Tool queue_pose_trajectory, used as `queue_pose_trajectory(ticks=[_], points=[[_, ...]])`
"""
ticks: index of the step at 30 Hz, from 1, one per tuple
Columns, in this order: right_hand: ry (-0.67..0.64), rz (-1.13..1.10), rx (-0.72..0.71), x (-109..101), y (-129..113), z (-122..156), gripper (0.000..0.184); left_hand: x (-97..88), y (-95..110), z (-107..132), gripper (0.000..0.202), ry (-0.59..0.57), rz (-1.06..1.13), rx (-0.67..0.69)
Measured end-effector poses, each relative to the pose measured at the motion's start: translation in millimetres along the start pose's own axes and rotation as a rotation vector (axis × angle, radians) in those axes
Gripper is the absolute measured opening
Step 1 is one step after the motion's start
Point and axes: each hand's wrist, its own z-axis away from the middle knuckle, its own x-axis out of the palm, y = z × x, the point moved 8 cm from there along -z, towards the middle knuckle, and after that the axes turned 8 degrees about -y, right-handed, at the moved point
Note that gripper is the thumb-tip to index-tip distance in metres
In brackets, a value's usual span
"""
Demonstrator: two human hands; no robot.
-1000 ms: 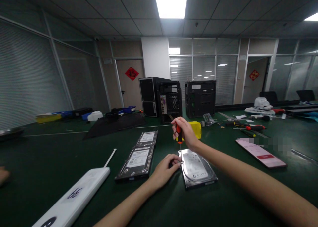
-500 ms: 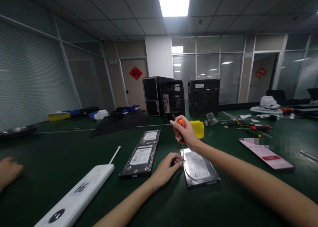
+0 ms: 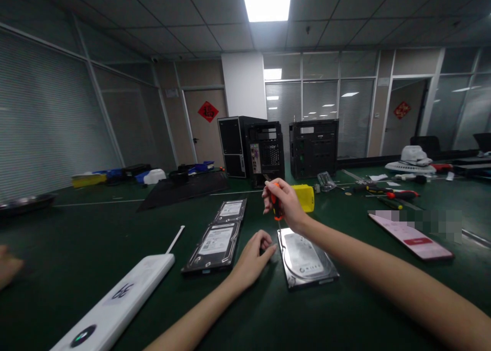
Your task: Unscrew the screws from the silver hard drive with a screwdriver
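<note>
The silver hard drive lies flat on the green table, label side up, right of centre in the near part of my view. Over its far left corner I have a red-and-black screwdriver standing nearly upright, shaft pointing down. The right hand has its fingers clamped around the screwdriver's handle. The left hand sits just left of the drive, apart from it, with fingers curled and the thumb below them; at this range I can't fairly tell whether its fingertips pinch anything small.

Left of that hand I see two more drives, a nearer one and a farther one, set end to end. Further left lies a long white device with a thin stick out of its far end, and a blurred hand of another person shows at the left edge. To the right is a pink-screened phone. Beyond the right hand I make out a yellow container, then black computer cases standing at the far side.
</note>
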Motion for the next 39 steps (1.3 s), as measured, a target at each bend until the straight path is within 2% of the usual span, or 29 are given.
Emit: queue_pose_trajectory(ticks=[5,12,18,39], points=[[0.011,0.027,0.040,0.6,3.6,2.9,0.027,1.7,1.7,-0.4,0.013,-0.026,0.000,0.012],[0.031,-0.070,0.020,-3.4,2.9,3.0,0.034,2.9,0.4,-1.1,0.012,-0.037,0.013,0.020],[0.100,-0.041,0.044,-11.6,5.9,2.7,0.027,2.3,0.7,-1.0,0.014,-0.034,0.012,0.038],[0.031,-0.017,0.019,-6.3,2.6,2.0,0.024,1.8,4.5,-0.9,0.016,-0.041,0.015,0.028]])
